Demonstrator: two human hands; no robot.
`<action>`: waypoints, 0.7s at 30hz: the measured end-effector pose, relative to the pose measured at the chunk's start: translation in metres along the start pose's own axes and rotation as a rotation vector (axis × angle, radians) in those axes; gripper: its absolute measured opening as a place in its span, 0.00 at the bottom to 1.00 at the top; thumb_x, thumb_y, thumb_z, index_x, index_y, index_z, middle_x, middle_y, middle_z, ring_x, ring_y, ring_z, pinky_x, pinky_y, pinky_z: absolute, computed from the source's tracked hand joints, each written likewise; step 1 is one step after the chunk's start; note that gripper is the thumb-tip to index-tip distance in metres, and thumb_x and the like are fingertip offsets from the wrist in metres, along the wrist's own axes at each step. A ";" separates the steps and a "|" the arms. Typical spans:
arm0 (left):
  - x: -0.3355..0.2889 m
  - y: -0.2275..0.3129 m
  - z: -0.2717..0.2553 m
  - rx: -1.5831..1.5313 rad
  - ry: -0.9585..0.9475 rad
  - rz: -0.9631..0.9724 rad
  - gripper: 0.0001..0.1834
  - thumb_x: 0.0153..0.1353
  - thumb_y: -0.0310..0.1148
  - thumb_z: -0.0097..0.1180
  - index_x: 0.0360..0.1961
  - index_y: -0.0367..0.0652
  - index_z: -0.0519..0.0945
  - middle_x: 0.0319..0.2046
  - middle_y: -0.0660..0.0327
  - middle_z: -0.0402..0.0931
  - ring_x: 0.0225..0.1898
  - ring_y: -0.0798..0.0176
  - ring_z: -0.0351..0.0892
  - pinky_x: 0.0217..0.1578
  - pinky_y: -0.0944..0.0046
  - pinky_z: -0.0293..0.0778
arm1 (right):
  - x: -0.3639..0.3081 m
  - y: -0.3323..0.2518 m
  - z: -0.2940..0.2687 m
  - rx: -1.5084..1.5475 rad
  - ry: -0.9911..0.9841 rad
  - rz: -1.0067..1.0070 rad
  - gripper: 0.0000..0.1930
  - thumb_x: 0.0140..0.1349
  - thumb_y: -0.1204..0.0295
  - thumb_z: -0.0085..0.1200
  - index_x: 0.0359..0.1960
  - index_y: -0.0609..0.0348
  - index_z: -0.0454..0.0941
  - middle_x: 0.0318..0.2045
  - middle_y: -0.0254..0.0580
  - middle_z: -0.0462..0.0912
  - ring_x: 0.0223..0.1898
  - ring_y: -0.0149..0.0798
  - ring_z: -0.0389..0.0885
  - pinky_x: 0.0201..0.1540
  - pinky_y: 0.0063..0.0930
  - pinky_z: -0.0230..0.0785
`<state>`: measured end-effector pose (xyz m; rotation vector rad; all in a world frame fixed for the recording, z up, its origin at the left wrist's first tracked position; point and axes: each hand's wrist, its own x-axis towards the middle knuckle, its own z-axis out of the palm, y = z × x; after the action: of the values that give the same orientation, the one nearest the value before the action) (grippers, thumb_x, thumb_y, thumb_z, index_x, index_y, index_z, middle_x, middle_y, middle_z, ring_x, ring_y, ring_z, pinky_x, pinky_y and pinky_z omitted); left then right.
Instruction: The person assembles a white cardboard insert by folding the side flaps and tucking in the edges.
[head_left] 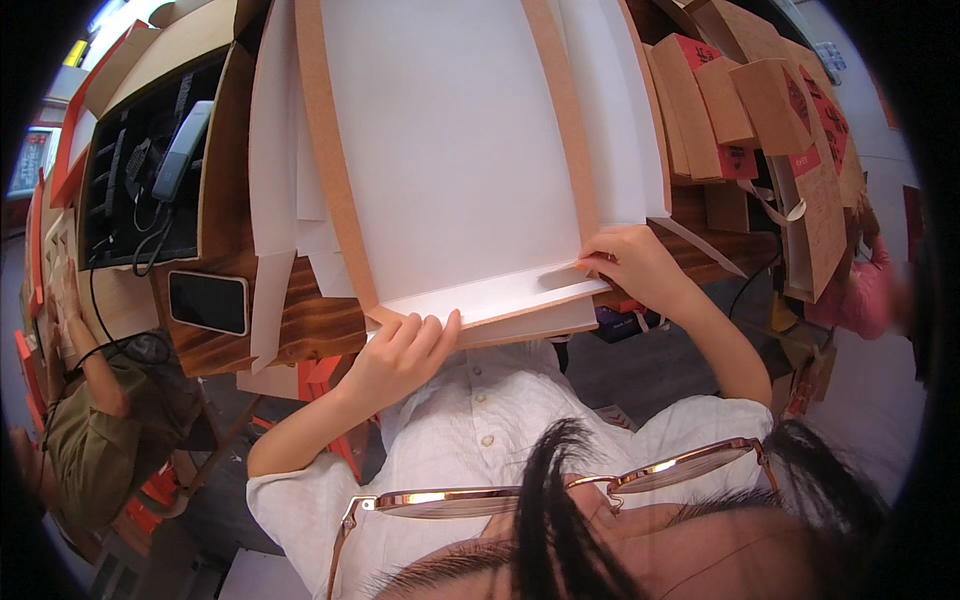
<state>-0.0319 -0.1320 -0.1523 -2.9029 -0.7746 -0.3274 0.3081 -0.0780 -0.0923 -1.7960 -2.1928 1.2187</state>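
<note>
In front of me lies a large opened-out cardboard box (450, 140), white inside with brown folded strips along its left and right sides. Its near flap (500, 306) is folded up along the edge closest to my body. My left hand (412, 342) grips that flap at its left end, fingers bent over the edge. At the flap's right corner, my right hand (640, 262) pinches the cardboard between thumb and fingers, beside the brown side strip (565, 120). White side flaps (276, 150) spread out at the left.
A phone (208, 302) lies on the wooden table (300, 325) at the left, beside an open carton (225, 150) holding a dark handset (182, 150) and cables. Several brown-and-red boxes (740, 110) are piled at the right. Other people work at the far left and right.
</note>
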 end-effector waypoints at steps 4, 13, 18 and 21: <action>0.000 0.003 0.004 -0.087 0.046 -0.063 0.16 0.51 0.28 0.58 0.43 0.40 0.78 0.28 0.67 0.69 0.29 0.70 0.71 0.31 0.72 0.68 | 0.000 0.007 0.008 -0.018 0.084 -0.081 0.06 0.59 0.75 0.61 0.34 0.67 0.82 0.27 0.46 0.82 0.27 0.37 0.81 0.34 0.28 0.74; 0.003 -0.001 0.006 -0.228 0.148 -0.162 0.13 0.47 0.27 0.59 0.37 0.41 0.77 0.30 0.65 0.73 0.30 0.68 0.75 0.28 0.70 0.71 | 0.002 0.009 0.012 -0.025 0.134 -0.158 0.06 0.58 0.76 0.62 0.34 0.67 0.81 0.28 0.46 0.82 0.28 0.42 0.81 0.35 0.29 0.75; 0.005 -0.002 0.003 -0.267 0.107 -0.197 0.13 0.48 0.27 0.59 0.38 0.40 0.76 0.31 0.65 0.75 0.31 0.68 0.76 0.29 0.70 0.72 | 0.001 0.008 0.013 -0.035 0.101 -0.148 0.05 0.57 0.77 0.62 0.34 0.66 0.82 0.28 0.47 0.82 0.29 0.42 0.82 0.35 0.30 0.75; 0.006 -0.002 0.001 -0.276 0.132 -0.207 0.14 0.49 0.27 0.59 0.39 0.40 0.77 0.32 0.65 0.75 0.32 0.68 0.76 0.29 0.69 0.72 | 0.000 0.003 0.012 -0.025 0.079 -0.118 0.04 0.57 0.77 0.61 0.33 0.65 0.82 0.29 0.48 0.83 0.31 0.44 0.83 0.36 0.31 0.75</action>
<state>-0.0275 -0.1275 -0.1517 -3.0126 -1.0878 -0.6912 0.3041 -0.0842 -0.1023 -1.6654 -2.2443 1.0827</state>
